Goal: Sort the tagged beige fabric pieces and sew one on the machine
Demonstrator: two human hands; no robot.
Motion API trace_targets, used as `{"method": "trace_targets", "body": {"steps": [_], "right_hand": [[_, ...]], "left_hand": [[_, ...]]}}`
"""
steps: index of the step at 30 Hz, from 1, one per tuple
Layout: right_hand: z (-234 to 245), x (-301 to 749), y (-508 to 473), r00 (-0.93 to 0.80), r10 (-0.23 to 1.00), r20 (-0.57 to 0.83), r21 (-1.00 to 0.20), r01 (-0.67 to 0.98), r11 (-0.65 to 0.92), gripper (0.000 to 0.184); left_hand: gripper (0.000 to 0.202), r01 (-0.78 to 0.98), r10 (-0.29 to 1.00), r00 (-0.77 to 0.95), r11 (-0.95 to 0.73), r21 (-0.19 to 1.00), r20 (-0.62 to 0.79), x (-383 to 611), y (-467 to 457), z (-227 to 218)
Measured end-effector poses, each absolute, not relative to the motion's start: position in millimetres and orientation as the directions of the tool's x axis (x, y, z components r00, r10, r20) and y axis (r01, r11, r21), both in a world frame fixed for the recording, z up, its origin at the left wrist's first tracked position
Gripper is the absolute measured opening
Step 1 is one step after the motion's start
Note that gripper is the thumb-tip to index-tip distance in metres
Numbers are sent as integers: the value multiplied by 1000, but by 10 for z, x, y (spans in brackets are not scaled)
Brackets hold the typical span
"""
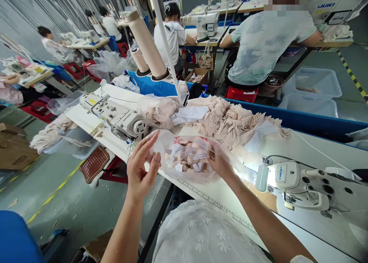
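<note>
Clear bag (172, 174): red marks (202, 138) on its film, illegible to me. Labels (198, 166) inside: print too small for me to read. Right hand (217, 158): ends of the fingers hard to make out against the bag — grip uncertain. Sewing machine (290, 175) beyond the right arm: cut off by the right edge. Blue object (17, 236): cropped at lower left — I cannot identify it. Nearest seated person (255, 44): head pixelated, cropped above.

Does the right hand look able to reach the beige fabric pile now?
Probably yes: the beige fabric pile lies just beyond the right hand with nothing rigid between, though that hand is at the plastic bag.
</note>
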State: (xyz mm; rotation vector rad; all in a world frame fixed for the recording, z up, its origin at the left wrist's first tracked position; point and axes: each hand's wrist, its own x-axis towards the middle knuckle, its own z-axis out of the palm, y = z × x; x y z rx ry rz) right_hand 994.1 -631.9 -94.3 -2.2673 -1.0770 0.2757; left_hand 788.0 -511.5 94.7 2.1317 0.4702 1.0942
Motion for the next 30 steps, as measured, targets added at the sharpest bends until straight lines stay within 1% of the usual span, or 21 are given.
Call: {"method": "trace_targets", "body": {"steps": [3, 5, 6, 8, 10, 11, 12, 13, 14, 15, 16, 17, 18, 19, 21, 22, 23, 25, 27, 28, 30], "right_hand": [[-956, 10006, -6508, 645, 753, 129, -699, 598, -393, 49], [-959, 10033, -6612, 652, 737, 176, -744, 579, -334, 44], [-956, 10045, -6647, 658, 728, 191, -753, 574, -321, 41], [-938, 10061, -6681, 663, 718, 211, -765, 569, -301, 38], [-905, 10069, -6681, 665, 709, 234, -779, 565, -273, 39], [-884, 10070, -6675, 664, 708, 240, -787, 560, -259, 41], [-861, 10069, -6669, 662, 710, 240, -795, 554, -248, 42], [-838, 10067, -6665, 659, 715, 234, -800, 548, -243, 43], [-816, 10065, -6663, 655, 722, 223, -804, 542, -243, 43], [-796, 10063, -6663, 651, 729, 209, -807, 536, -247, 43], [-779, 10060, -6666, 650, 734, 198, -808, 532, -252, 43], [-767, 10058, -6670, 651, 734, 192, -809, 529, -258, 43], [-760, 10056, -6675, 654, 732, 189, -809, 527, -261, 43], [-757, 10054, -6680, 659, 728, 191, -809, 525, -264, 43], [-764, 10049, -6691, 663, 723, 193, -812, 522, -262, 43], [-769, 10047, -6696, 662, 725, 190, -815, 518, -259, 43], [-774, 10044, -6700, 661, 727, 187, -819, 513, -256, 42], [-776, 10039, -6705, 659, 730, 182, -828, 504, -248, 42], [-764, 10035, -6703, 656, 732, 183, -834, 498, -237, 41], [-753, 10034, -6700, 652, 735, 185, -838, 496, -229, 42], [-728, 10032, -6687, 644, 741, 189, -845, 491, -211, 42]], "left_hand": [[42, 153, 633, 653, -648, 746, 416, 7660, -5106, 708], [39, 272, 696, 643, -597, 755, 319, 7539, -5153, 582], [37, 321, 722, 621, -589, 741, 305, 7498, -5205, 548], [35, 391, 741, 562, -630, 671, 368, 7457, -5368, 548], [33, 398, 711, 484, -698, 595, 510, 7458, -5583, 623], [34, 367, 673, 461, -738, 566, 578, 7470, -5693, 672], [36, 303, 619, 479, -782, 544, 622, 7488, -5792, 715], [39, 209, 549, 537, -822, 530, 640, 7515, -5872, 745], [42, 109, 469, 624, -844, 526, 624, 7553, -5928, 754], [44, 29, 384, 726, -846, 532, 571, 7604, -5957, 738], [45, -14, 300, 822, -839, 544, 485, 7667, -5960, 696], [43, -11, 236, 896, -833, 552, 375, 7741, -5940, 629], [40, 37, 202, 948, -839, 543, 248, 7821, -5902, 542], [37, 105, 182, 978, -854, 510, 102, 7901, -5854, 443], [31, 235, 171, 967, -885, 401, -190, 8032, -5745, 244], [29, 286, 180, 936, -891, 353, -302, 8075, -5694, 159], [28, 331, 200, 903, -888, 318, -380, 8098, -5647, 94], [30, 403, 252, 861, -868, 291, -442, 8092, -5570, 33], [35, 451, 302, 843, -848, 278, -446, 8039, -5512, 52], [39, 474, 318, 832, -833, 286, -454, 8006, -5487, 78], [48, 510, 327, 824, -784, 354, -464, 7943, -5428, 126]]}}
